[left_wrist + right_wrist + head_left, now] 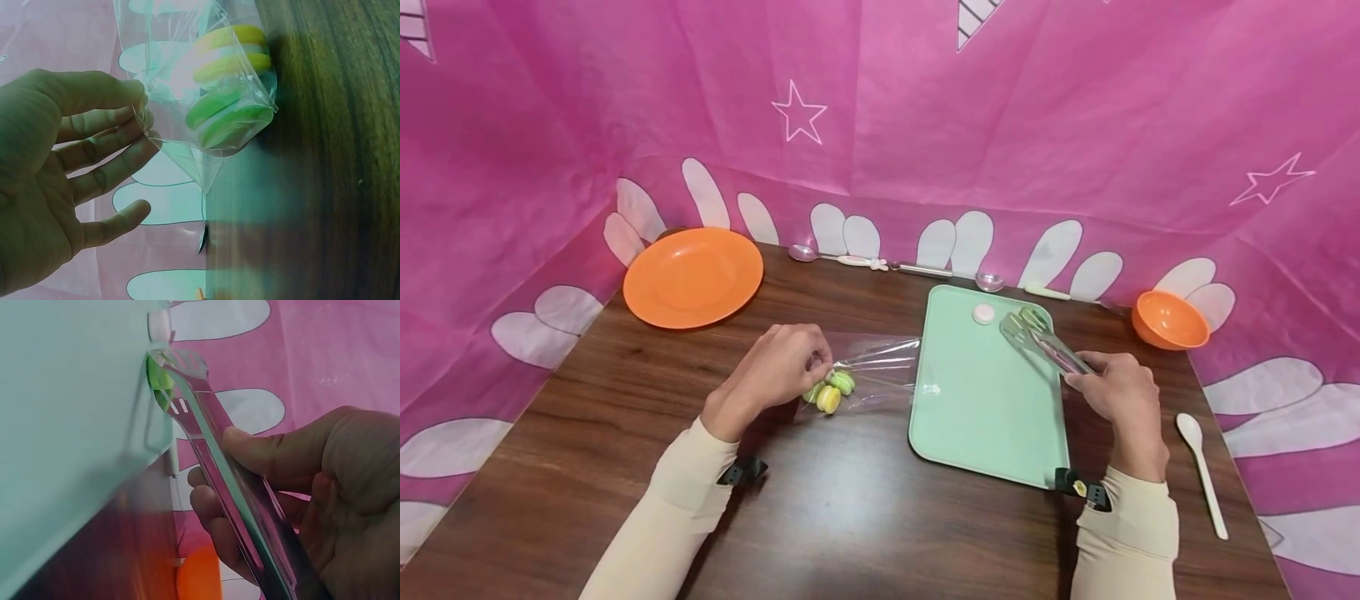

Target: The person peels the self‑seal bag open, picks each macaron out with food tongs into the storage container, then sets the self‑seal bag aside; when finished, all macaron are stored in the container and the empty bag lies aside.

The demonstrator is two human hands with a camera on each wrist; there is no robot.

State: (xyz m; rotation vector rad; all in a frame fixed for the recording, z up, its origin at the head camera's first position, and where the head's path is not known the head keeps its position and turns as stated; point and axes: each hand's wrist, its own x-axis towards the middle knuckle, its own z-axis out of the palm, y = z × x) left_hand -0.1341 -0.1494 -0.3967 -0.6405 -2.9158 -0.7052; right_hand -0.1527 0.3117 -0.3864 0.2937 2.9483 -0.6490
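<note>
My left hand [786, 362] pinches the edge of a clear plastic bag [883, 375] lying on the table. Inside it are a yellow macaron [828, 400] and green macarons [842, 382]; the left wrist view shows yellow [231, 53] and green [228, 115] ones behind the film. The bag's far end overlaps a mint-green tray [985, 417]. In my right hand [1120, 400] I grip metal tongs [1060, 352], thumb on one arm and fingers curled under the other. Their slotted tips are around a green macaron [160, 372] at the tray's far right corner. A pale pink macaron [983, 314] sits beside it.
An orange plate [692, 283] stands at the back left, an orange bowl [1172, 323] at the back right. Along the rear edge lie a spoon [802, 253], a ladle [989, 282] and a pale-green-handled utensil [1047, 291]. A white spoon [1204, 475] lies right of my right hand.
</note>
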